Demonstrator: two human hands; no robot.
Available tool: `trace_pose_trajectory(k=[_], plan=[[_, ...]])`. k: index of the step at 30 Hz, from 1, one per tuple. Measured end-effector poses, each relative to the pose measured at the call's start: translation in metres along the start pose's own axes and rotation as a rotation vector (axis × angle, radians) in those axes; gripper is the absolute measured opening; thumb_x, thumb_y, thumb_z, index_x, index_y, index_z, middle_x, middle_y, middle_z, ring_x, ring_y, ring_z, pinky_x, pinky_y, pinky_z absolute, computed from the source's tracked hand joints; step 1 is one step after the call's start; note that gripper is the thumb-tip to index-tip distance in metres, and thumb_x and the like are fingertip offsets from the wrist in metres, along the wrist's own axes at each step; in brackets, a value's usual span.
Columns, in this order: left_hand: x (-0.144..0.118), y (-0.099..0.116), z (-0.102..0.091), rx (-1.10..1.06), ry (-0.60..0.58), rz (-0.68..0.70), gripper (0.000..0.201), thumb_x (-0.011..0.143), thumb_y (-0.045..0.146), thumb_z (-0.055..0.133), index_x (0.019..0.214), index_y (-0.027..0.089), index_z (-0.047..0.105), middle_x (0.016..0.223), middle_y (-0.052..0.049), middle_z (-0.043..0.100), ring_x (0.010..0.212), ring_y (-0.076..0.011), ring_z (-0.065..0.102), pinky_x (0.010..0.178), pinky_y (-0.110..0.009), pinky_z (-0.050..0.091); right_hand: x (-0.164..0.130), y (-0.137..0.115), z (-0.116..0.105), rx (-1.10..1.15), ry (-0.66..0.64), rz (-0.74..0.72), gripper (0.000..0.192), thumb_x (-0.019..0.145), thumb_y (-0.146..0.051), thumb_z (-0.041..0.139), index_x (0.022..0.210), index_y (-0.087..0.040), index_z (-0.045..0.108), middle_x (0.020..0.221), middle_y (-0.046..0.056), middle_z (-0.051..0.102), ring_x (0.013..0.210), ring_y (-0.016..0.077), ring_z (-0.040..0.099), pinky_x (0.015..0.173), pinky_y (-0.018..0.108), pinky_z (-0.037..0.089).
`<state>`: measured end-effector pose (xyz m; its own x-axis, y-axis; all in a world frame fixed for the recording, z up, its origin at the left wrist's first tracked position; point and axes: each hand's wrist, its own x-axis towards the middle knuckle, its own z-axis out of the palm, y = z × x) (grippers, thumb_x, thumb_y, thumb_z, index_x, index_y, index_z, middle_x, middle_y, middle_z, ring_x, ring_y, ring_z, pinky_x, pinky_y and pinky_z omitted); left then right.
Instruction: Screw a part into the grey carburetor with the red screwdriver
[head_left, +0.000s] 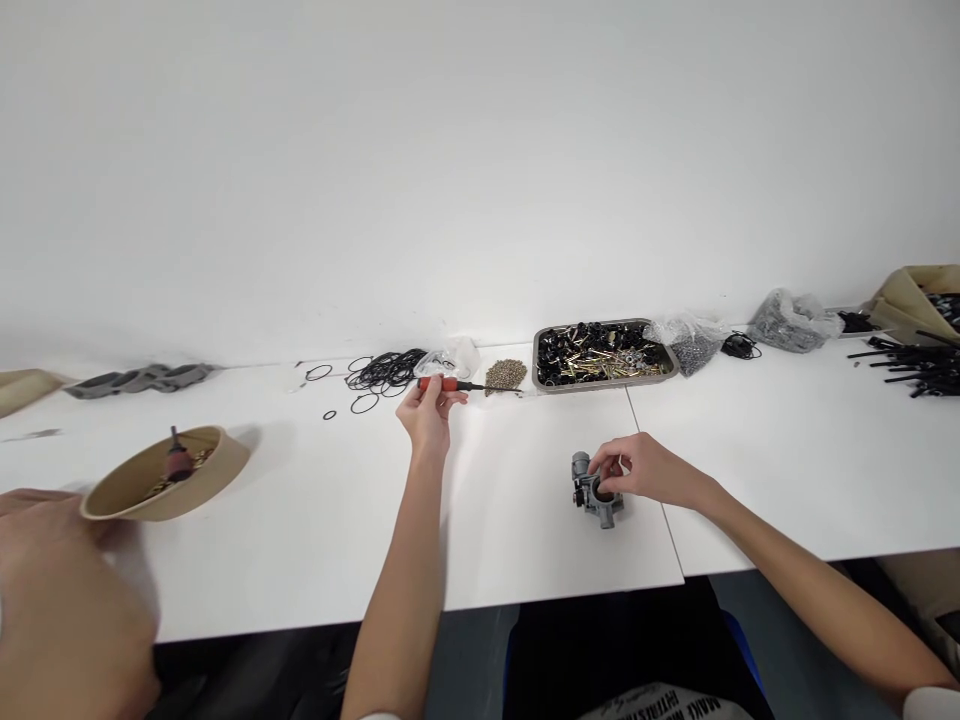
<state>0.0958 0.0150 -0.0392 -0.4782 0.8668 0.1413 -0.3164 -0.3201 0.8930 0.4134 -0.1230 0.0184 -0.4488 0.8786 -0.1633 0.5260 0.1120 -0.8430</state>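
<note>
My left hand (429, 405) is closed around the red handle of a screwdriver (450, 384). The dark shaft points right, its tip beside a pile of small brass-coloured parts (506, 375). Lower on the table sits a grey metal carburetor (604, 510) with a round opening on top. My right hand (630, 465) has its fingers curled and pinched at the rim of that opening. Whether a small part is between those fingertips is hidden.
Behind lie black rubber rings (386, 372), a metal tray (538, 372) of screws and black parts, and plastic bags (795, 320). Black rods (911, 365) lie far right. At left, another person's hand (56, 580) is at a beige bowl (217, 465) holding a screwdriver and brass pieces.
</note>
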Motion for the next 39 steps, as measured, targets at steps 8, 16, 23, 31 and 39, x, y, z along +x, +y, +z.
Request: trace_pose_trajectory(k=[8, 16, 23, 31, 39], plan=[[-0.007, 0.007, 0.008, -0.034, -0.011, 0.015, 0.044, 0.059, 0.040, 0.084, 0.081, 0.009, 0.063, 0.064, -0.002, 0.066, 0.045, -0.0139, 0.060, 0.049, -0.028, 0.049, 0.021, 0.012, -0.010, 0.061, -0.120, -0.052, 0.029, 0.076, -0.029, 0.077, 0.103, -0.020, 0.073, 0.093, 0.004, 0.066, 0.076, 0.0145, 0.056, 0.069, 0.028, 0.046], [-0.036, 0.012, 0.034, -0.118, -0.218, -0.061, 0.045, 0.064, 0.043, 0.086, 0.083, 0.008, 0.066, 0.071, -0.007, 0.070, 0.046, -0.0134, 0.061, 0.048, -0.028, 0.050, 0.067, 0.061, -0.009, 0.208, 0.296, -0.087, 0.038, 0.081, -0.048, 0.071, 0.104, -0.017, 0.072, 0.101, 0.008, 0.067, 0.074, 0.0135, 0.054, 0.069, 0.030, 0.046], [-0.062, 0.009, 0.049, -0.111, -0.365, -0.141, 0.039, 0.069, 0.041, 0.084, 0.085, 0.009, 0.069, 0.072, -0.009, 0.071, 0.048, -0.0158, 0.063, 0.049, -0.030, 0.051, 0.074, 0.078, 0.000, 0.245, 0.278, -0.092, 0.045, 0.070, -0.046, 0.081, 0.106, -0.019, 0.075, 0.101, 0.007, 0.067, 0.074, 0.0136, 0.055, 0.067, 0.030, 0.046], [-0.067, 0.007, 0.052, -0.109, -0.382, -0.175, 0.041, 0.068, 0.042, 0.085, 0.085, 0.007, 0.070, 0.073, -0.011, 0.071, 0.046, -0.0167, 0.063, 0.049, -0.031, 0.051, 0.070, 0.072, -0.001, 0.288, 0.284, -0.154, 0.030, 0.071, -0.043, 0.080, 0.091, -0.021, 0.079, 0.091, 0.006, 0.070, 0.076, 0.0163, 0.059, 0.070, 0.032, 0.046], [-0.069, 0.005, 0.053, -0.104, -0.389, -0.179, 0.040, 0.068, 0.042, 0.085, 0.084, 0.008, 0.069, 0.074, -0.010, 0.071, 0.046, -0.0166, 0.062, 0.048, -0.031, 0.050, 0.069, 0.071, 0.001, 0.238, 0.303, -0.124, 0.024, 0.074, -0.043, 0.077, 0.078, -0.019, 0.077, 0.082, 0.005, 0.071, 0.075, 0.0170, 0.059, 0.071, 0.032, 0.045]])
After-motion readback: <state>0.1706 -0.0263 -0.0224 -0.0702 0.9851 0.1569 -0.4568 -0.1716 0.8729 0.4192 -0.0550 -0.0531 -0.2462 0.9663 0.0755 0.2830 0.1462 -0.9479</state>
